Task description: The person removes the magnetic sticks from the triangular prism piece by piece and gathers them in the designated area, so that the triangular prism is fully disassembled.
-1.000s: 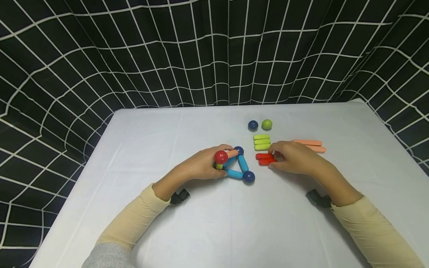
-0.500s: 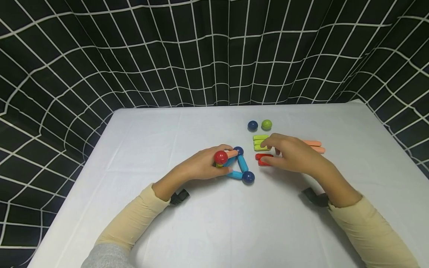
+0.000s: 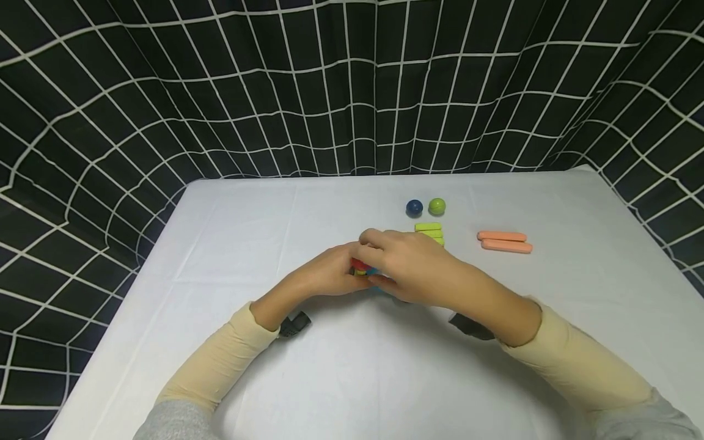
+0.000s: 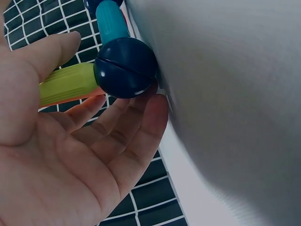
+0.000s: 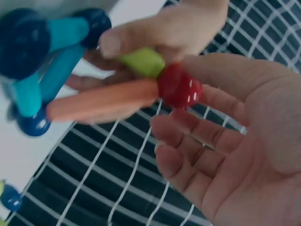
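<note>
A ball-and-stick toy frame has navy balls (image 4: 125, 68) joined by turquoise sticks (image 5: 28, 94) in a triangle. A yellow-green stick (image 4: 70, 80) and a salmon stick (image 5: 103, 99) run from it to a red ball (image 5: 178, 87). My left hand (image 3: 330, 269) holds the frame by one corner, thumb at the yellow-green stick and fingers curled behind the navy ball. With thumb and curled fingers, my right hand (image 3: 415, 266) grips the red ball at the top. In the head view, the right hand covers most of the frame.
Loose yellow-green sticks (image 3: 429, 227) lie just beyond the right hand, partly hidden. A navy ball (image 3: 414, 208) and a green ball (image 3: 437, 206) sit behind them. Two salmon sticks (image 3: 505, 241) lie to the right on the white tabletop (image 3: 247, 214).
My right hand has moved left from the loose red and yellow-green sticks to the frame's red ball. It now hides the red sticks. My left hand stays in place.
</note>
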A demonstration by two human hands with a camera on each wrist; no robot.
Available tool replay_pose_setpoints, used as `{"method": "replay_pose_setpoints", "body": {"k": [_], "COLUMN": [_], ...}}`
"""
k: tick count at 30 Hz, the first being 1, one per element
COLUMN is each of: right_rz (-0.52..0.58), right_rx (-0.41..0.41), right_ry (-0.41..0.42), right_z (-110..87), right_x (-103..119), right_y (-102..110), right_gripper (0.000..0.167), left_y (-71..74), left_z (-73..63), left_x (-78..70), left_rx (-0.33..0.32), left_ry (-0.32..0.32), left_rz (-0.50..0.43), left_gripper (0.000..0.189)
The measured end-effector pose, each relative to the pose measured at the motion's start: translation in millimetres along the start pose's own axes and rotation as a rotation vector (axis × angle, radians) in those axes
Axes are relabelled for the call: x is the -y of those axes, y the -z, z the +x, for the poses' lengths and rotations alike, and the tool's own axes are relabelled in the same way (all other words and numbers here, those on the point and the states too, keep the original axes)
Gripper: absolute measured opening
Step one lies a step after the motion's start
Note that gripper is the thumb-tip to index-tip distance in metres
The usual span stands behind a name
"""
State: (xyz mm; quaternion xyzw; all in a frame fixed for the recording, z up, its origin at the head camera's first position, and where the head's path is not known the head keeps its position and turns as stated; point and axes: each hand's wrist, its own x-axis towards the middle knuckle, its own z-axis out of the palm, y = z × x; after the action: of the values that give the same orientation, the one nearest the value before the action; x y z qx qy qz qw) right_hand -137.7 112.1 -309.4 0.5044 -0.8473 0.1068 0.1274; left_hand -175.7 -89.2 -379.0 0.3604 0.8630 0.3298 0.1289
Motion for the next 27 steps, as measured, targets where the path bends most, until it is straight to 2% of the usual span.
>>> {"method": "replay_pose_setpoints", "body": {"k": [4,8,14,27], "right_rz": [-0.166,-0.278,-0.319,-0.347], "right_rx": [0.015,0.019,0.0,0.121], "right_ry": [0.04,0.051,0.031,-0.012], "right_z": [13.4,21.0,25.7,32.5], "right_x": [12.3,21.5,25.0,25.3], "right_y": [-8.1,-16.4,-28.1,-28.8], "right_gripper": [0.024,0.026,0.029,0.031], "left_y": [0.9,2.9,5.2,3.6], "left_z": [-0.6,-2.7,-5.1,-3.1], "left_x": [-0.9,-2.3,-3.8,-4.6], "left_rx": [0.008,0.012,0.0,0.009], "left_ry": [0.013,-0.011,-0.073,-0.04], "left_rz": [0.036,0.055,0.065,0.02], "left_gripper": [0.037,0.029,0.016,0.011]}}
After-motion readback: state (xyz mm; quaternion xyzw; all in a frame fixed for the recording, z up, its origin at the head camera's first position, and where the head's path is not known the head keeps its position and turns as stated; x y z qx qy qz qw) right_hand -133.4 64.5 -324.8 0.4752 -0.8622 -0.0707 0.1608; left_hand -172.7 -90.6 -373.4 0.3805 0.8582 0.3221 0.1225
